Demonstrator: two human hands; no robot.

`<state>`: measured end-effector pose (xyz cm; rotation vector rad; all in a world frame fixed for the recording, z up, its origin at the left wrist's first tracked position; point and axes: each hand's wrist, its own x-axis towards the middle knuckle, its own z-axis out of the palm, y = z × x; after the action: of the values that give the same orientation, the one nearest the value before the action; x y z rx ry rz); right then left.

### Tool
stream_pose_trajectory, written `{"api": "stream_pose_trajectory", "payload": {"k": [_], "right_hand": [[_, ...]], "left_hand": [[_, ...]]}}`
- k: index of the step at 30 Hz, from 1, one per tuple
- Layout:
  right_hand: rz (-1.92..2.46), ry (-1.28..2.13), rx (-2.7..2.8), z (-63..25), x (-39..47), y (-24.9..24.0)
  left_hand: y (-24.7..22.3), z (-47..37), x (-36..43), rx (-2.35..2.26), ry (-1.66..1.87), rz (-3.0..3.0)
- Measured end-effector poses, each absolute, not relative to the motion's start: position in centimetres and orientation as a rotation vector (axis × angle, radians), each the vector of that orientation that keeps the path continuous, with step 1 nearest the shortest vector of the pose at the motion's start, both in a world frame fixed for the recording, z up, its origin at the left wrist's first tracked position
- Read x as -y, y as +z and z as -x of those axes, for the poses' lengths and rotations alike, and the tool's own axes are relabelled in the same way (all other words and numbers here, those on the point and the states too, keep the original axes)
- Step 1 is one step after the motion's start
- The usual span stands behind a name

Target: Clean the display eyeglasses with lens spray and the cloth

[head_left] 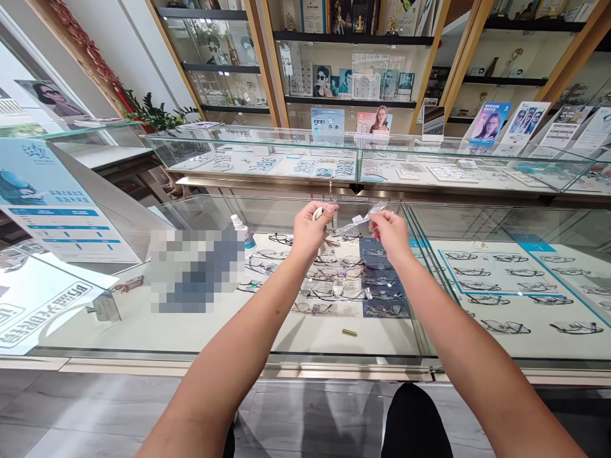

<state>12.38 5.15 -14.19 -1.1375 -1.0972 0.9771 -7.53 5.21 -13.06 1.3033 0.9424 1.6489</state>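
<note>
My left hand (309, 230) is closed above the glass counter, its fingers pinching what looks like a pair of glasses (331, 189) seen edge-on. One thin temple points upward, and the rest is mostly hidden by the fingers. A small whitish piece (319, 214) also shows at these fingers; its kind is unclear. My right hand (392, 234) pinches one end of a crumpled clear plastic sleeve (361, 221), which stretches leftward toward the left hand. Whether the sleeve touches the glasses cannot be made out. Beneath both hands, rows of glasses (329, 291) are laid out at the counter.
A white spray bottle (244, 232) stands left of the hands, beside a blurred-out patch. A large sign (71, 203) rises at the left. More glasses (506, 326) lie at the right. Behind runs another glass display case (267, 162). A small gold-coloured piece (349, 332) lies near the front.
</note>
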Motion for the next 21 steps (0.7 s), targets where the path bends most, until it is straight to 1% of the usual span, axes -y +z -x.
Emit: {"api": "stream_pose_trajectory", "payload": {"k": [5, 14, 16, 17, 19, 21], "right_hand": [[1.152, 1.162, 0.955, -12.4, -4.9, -13.9], [1.197, 1.197, 1.064, -12.2, -4.9, -14.1], [1.225, 1.075, 1.059, -12.2, -5.1, -14.5], [1.233, 0.937, 1.039, -12.1, -5.1, -14.6], [1.203, 0.558, 1.025, -11.9, -4.8, -14.7], [1.115, 0.229, 1.136, -11.5, -4.1, -14.5]], "left_hand": [[-13.0, 7.7, -5.5, -0.890, 1.705, -1.185], [-13.1, 7.8, -5.5, -0.929, 1.716, -1.188], [-13.0, 7.8, -5.5, -0.950, 1.715, -1.219], [-13.0, 7.8, -5.4, -0.959, 1.709, -1.242], [-13.0, 7.7, -5.3, -0.973, 1.683, -1.291], [-13.0, 7.6, -5.1, -0.973, 1.645, -1.329]]}}
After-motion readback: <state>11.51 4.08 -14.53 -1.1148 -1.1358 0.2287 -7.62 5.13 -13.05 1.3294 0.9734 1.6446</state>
